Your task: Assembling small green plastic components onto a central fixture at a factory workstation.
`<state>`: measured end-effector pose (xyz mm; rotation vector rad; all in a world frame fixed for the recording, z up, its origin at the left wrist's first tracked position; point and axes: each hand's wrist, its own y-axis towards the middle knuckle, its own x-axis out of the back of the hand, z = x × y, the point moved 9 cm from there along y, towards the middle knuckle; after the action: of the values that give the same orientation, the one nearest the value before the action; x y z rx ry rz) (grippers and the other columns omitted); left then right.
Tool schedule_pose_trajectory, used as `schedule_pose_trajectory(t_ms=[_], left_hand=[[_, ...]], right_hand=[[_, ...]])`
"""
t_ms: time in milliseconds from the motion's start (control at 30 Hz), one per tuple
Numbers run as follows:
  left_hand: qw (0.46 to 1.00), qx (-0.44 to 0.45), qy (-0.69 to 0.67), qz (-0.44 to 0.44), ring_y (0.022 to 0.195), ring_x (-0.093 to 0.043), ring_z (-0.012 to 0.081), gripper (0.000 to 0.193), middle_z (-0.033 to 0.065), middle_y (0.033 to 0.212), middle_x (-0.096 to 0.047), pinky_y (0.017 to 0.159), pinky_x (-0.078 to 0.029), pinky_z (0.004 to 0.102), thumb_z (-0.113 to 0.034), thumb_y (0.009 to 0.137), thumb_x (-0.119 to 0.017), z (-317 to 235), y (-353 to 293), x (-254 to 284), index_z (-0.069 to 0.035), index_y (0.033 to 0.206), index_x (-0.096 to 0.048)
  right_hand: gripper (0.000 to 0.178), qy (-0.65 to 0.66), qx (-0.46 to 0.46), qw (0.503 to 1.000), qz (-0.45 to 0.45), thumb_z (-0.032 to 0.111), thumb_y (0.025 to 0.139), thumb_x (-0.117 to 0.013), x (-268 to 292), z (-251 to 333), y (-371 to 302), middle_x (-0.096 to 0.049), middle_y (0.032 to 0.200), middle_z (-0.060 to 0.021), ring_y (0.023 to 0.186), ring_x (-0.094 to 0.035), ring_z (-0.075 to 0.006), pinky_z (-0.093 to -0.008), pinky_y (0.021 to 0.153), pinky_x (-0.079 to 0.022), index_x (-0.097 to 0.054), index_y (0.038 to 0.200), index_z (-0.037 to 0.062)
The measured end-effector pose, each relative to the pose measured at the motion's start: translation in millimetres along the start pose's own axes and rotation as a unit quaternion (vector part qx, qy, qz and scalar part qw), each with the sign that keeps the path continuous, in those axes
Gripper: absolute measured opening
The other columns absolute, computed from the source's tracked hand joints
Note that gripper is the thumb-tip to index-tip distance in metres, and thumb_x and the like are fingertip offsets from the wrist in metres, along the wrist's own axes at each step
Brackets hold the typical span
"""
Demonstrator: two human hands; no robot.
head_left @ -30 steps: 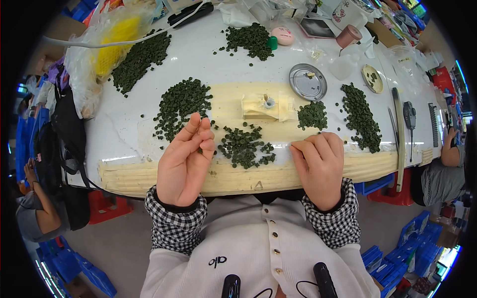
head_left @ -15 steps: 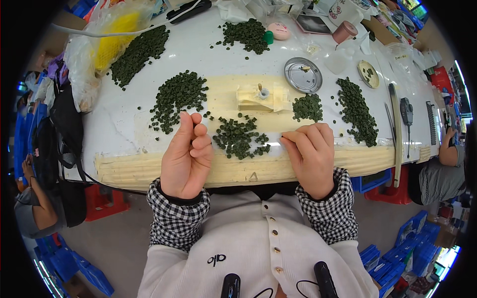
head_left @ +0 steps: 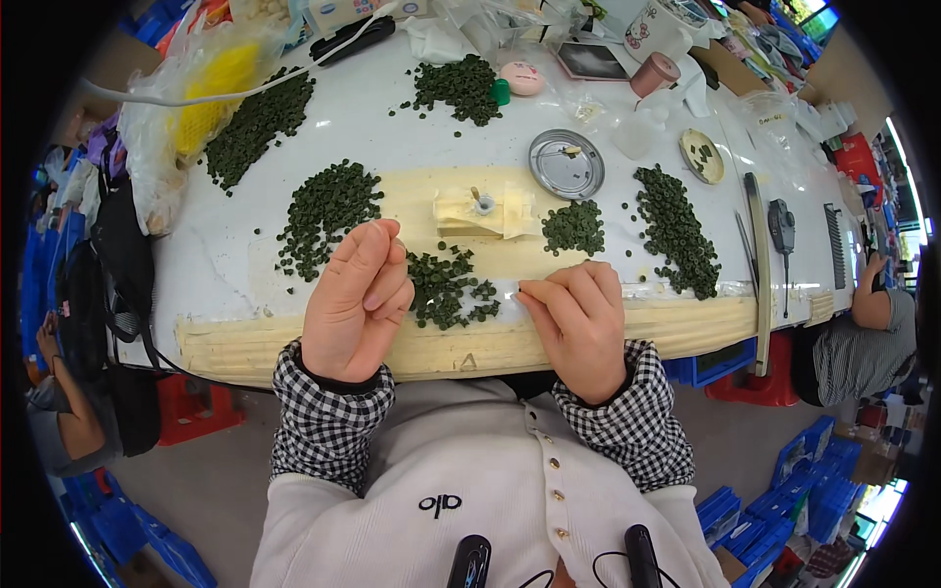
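Note:
My left hand point(head_left: 351, 299) is raised at the left side of the near pile of small dark green pieces point(head_left: 446, 289), covering part of it. Its thumb and fingers are curled and pressed together; whatever they hold is hidden. To the right of that pile, my right hand point(head_left: 583, 328) pinches thumb against index finger just above the table. Anything in that pinch is too small to name. Beyond the hands stands a tape-covered block point(head_left: 480, 214) with a small grey metal post on top. A flatter cluster of green pieces point(head_left: 573, 227) lies beside the block.
More green piles lie at the left point(head_left: 328, 211), at the far side point(head_left: 459, 88) and at the right point(head_left: 676, 225). A round metal lid point(head_left: 567, 165) and a cream dish point(head_left: 702, 157) hold a few bits. A long wooden strip point(head_left: 757, 274) and a screwdriver point(head_left: 781, 230) lie farther right.
The whole view has shifted, with the table's things now farther left. My left fingers have closed together more, and that hand reaches farther over the near pile. My right hand keeps its pinch.

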<state>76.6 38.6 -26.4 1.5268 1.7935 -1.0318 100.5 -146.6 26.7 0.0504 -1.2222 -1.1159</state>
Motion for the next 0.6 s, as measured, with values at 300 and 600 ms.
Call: schedule_pose_trajectory(t_ms=[300,600], left_hand=[[0.991,0.103,0.09,0.003,0.054,-0.034,0.0024,0.022,0.0061,0.091,-0.065,0.05,-0.031,0.018,-0.011,0.096,-0.052,19.7,9.1,-23.9,-0.001,0.114,-0.06],[0.972,0.146,0.16,0.095,0.056,-0.034,0.0009,0.022,0.0066,0.096,-0.067,0.05,-0.03,0.0167,-0.009,0.093,-0.057,34.4,13.5,-37.5,-0.003,0.114,-0.059]], right_hand=[[0.019,0.095,-0.09,0.991,-0.023,0.0,0.068,-0.074,16.1,-16.0,2.8,-0.058,0.08,-0.0057,0.074,-0.051,-0.024,-0.0311,0.067,-0.043,-0.067,0.085,0.0041],[0.011,0.636,-0.277,0.72,0.039,0.006,0.09,-0.06,-32.8,-29.1,6.0,-0.062,0.09,-0.0025,0.078,-0.054,-0.0079,-0.0217,0.072,-0.044,-0.063,0.099,-0.0009]])
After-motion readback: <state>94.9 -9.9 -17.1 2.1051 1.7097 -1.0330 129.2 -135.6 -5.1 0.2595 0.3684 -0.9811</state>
